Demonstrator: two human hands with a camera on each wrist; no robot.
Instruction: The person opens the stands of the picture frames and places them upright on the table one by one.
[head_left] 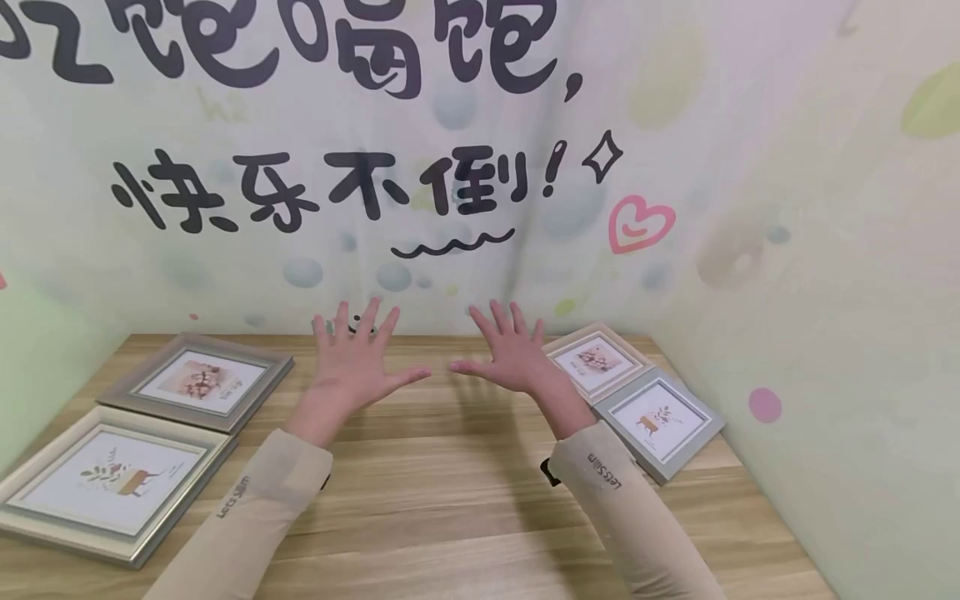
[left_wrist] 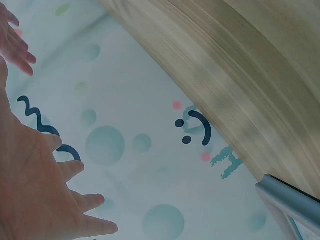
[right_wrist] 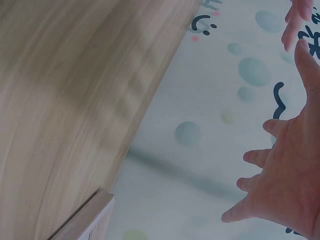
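Both hands are held up above the table with fingers spread, and nothing is in either. The left hand [head_left: 351, 367] is left of centre, its thumb pointing toward the right hand [head_left: 513, 354]. Between the two thumbs is a small gap. Nearest the left hand lies a brown-grey picture frame [head_left: 261, 389] with a flower print. A larger silver-cream picture frame [head_left: 213, 460] lies in front of that one. On the right, a beige picture frame [head_left: 567, 346] is partly behind the right hand, and a grey-blue picture frame [head_left: 678, 460] adjoins it.
A wooden table [head_left: 420, 517] carries all the frames, two along each side. Behind it hangs a pale printed backdrop [head_left: 480, 275] with black lettering and coloured dots, which also encloses the sides. Shadows of the arms fall on the tabletop.
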